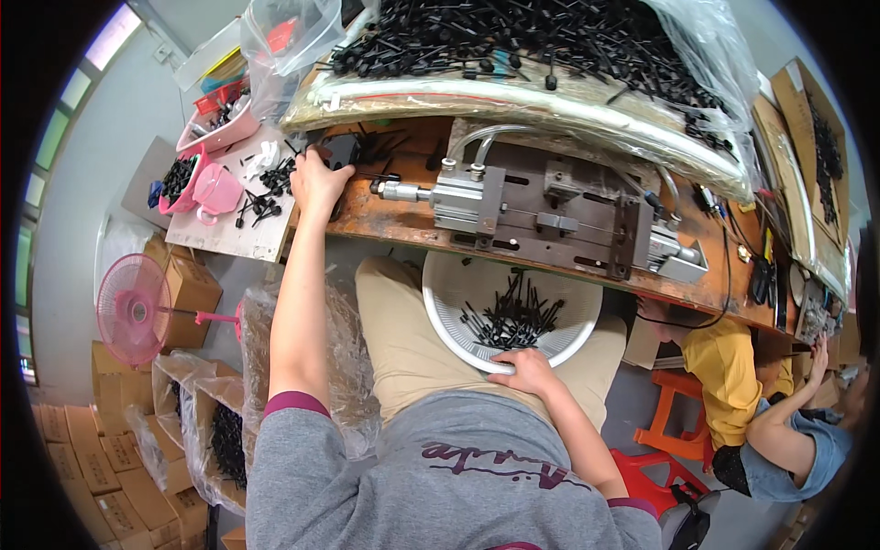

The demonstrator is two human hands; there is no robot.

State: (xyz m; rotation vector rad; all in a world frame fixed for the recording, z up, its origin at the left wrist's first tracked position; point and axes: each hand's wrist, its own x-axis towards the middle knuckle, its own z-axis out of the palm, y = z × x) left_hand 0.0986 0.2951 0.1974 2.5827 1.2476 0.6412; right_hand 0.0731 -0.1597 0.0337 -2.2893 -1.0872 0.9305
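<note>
My left hand (pixel 318 183) reaches to the left part of the wooden bench, thumb and fingers set around the near end of a dark grey block (pixel 341 151). Its fingertips are partly hidden. Beside it on the bench lie several thin black rods with knobbed ends (pixel 380 147). In my lap stands a round white plastic basket (pixel 439 316), with a heap of black rod-like parts (pixel 515 316) in it. My right hand (pixel 529 374) grips the basket's near rim. Right of my left hand, a metal clamping fixture with air cylinders (pixel 467 197) is mounted on the bench.
A large pile of black parts (pixel 513 37) fills a plastic-lined tray behind the fixture. Pink baskets (pixel 220 128) and loose parts lie at the left. A pink fan (pixel 137 310) and cartons (pixel 119 477) stand lower left. Another person (pixel 779 440) sits at the right near an orange stool (pixel 672 412).
</note>
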